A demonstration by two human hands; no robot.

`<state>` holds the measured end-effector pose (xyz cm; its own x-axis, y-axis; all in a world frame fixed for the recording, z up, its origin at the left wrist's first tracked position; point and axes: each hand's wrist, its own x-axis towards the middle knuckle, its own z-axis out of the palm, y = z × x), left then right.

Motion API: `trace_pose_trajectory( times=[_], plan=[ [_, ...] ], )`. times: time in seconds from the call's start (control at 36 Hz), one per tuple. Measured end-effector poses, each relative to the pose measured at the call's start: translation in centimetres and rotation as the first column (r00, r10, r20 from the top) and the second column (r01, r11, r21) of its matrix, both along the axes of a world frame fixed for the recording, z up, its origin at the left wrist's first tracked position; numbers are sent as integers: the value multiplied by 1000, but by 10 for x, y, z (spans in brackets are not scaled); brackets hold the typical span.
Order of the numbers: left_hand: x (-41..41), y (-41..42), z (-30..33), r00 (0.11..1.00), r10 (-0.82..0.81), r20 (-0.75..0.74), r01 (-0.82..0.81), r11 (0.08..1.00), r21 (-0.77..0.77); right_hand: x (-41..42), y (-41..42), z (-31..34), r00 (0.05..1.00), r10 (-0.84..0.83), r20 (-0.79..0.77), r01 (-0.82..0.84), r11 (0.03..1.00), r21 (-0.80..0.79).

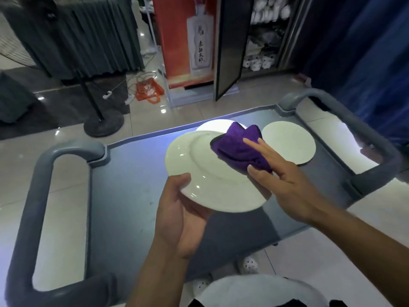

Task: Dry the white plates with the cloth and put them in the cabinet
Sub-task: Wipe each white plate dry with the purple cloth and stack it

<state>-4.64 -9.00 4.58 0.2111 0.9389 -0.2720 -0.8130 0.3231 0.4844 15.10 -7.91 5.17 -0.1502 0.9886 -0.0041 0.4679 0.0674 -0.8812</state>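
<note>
My left hand (179, 209) grips a white plate (199, 171) by its near rim, thumb on top, holding it tilted above the grey cart (124, 196). My right hand (281, 173) holds a folded purple cloth (239, 149) against the plate's face, fingers stretched over the cloth and thumb tucked at its near edge. A second white plate (290, 142) lies flat on the cart to the right. Another white plate (212, 126) sits behind the held one, mostly hidden. The cabinet (261, 41) stands beyond the cart, its door (228, 47) open, with white dishes on its shelves.
The cart has thick grey handles at the left (39, 196) and right (363, 134). A red poster panel (186, 41) stands left of the cabinet. A stand's round base (104, 125), cables and an orange bag (148, 89) lie on the tiled floor. Blue curtain (365, 52) at the right.
</note>
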Motion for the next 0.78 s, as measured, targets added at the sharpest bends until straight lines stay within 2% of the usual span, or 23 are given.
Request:
trace_pose_trajectory(
  times=[0.17,0.39,0.53,0.61,0.69,0.78],
  plan=[
    [-8,-5,-4,1000,-24,-5,24,999,-33,-34,-39,-3,997,-77,20,74,989,130],
    [-14,-12,-10,996,-88,16,89,994,-64,-44,-75,1,992,-120,45,114,987,117],
    [-19,-17,-16,997,-71,35,75,991,-110,-27,-99,5,977,-135,-165,119,987,-108],
    [-21,-18,-18,998,-48,32,52,986,-156,-4,-99,19,931,-284,-229,242,951,-194],
    [-22,-20,-18,1000,-3,-8,1,981,-196,20,-89,33,832,-450,-325,309,862,-403],
    [-22,-24,-17,1000,-6,-26,1,979,-202,37,-84,36,815,-499,-294,340,823,-455]
  ],
)
